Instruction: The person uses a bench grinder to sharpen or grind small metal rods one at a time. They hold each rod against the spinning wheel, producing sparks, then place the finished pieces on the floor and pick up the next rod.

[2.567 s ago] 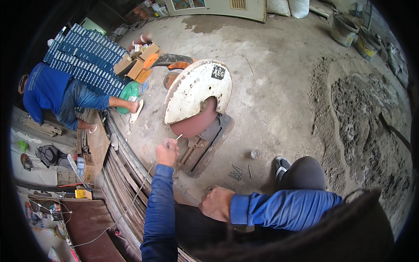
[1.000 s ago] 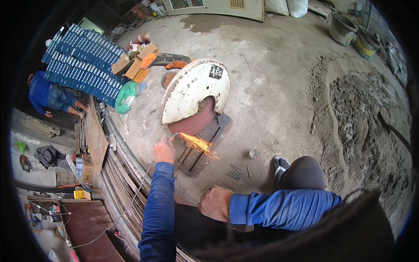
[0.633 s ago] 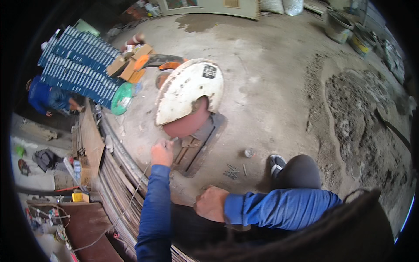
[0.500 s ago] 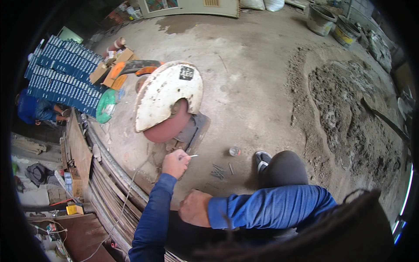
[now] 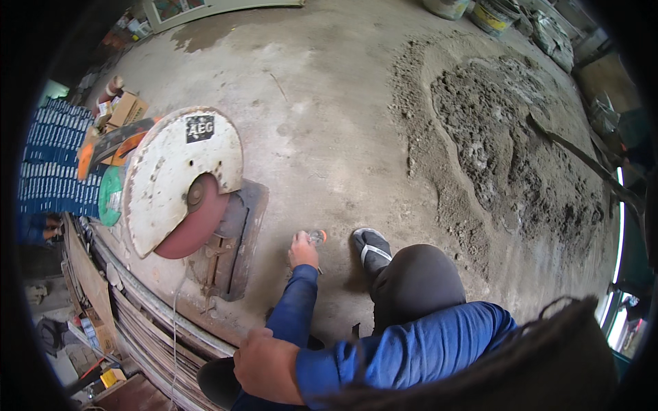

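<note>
My left hand [image 5: 302,251] reaches down to the floor, its fingers closed at the side of a small clear jar [image 5: 317,236] with an orange rim. A short thin stick [image 5: 320,270] shows beside the wrist. Crossing over the left forearm, my right hand [image 5: 266,363] has its back up, close to my dark-clothed left knee [image 5: 218,382]. Its fingers curl under, and anything inside them is hidden. Left of my hands stands a cut-off saw with a white guard [image 5: 161,161], a reddish disc [image 5: 197,229] and a metal base [image 5: 240,240].
A heap of wet grey mortar [image 5: 493,130] spreads on the right, with a long-handled tool [image 5: 576,151] lying across it. My foot in a sandal [image 5: 372,248] is near the jar. Blue stacked boxes [image 5: 58,157] and long pipes [image 5: 157,329] line the left. Buckets [image 5: 495,15] stand far right.
My left hand has moved from beside the saw base to the jar; the thin white piece it held is not visible in it now. My right hand sits lower. The whole view has shifted.
</note>
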The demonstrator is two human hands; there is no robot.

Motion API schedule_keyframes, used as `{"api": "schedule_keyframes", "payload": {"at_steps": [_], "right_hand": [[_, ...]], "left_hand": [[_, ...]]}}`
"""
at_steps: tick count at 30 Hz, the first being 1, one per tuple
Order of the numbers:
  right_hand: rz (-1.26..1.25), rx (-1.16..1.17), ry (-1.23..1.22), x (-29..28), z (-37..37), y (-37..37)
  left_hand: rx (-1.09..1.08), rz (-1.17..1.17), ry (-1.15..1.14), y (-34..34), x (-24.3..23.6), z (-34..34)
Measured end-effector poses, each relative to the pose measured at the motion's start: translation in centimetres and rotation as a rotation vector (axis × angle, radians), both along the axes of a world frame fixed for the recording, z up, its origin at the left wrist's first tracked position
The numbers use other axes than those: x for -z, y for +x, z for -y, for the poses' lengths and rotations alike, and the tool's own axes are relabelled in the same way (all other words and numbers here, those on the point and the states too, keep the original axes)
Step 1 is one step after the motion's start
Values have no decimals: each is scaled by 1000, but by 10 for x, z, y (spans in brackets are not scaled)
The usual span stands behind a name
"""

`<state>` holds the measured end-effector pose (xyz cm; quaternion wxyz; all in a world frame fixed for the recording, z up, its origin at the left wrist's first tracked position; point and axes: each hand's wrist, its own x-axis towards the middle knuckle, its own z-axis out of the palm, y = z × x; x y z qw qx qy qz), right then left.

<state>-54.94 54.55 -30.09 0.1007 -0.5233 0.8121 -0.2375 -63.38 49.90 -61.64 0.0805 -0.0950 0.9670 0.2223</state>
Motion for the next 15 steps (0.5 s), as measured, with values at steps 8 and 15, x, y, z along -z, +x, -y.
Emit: {"api": "schedule_keyframes", "payload": {"at_steps": [8,15], "right_hand": [[33,14,-26,-4,-4,-5],[47,35,-23,-5,0,-6]], "left_hand": [[144,60,-178,-12,11,-10],[222,115,-231,-14,11,-12]]}}
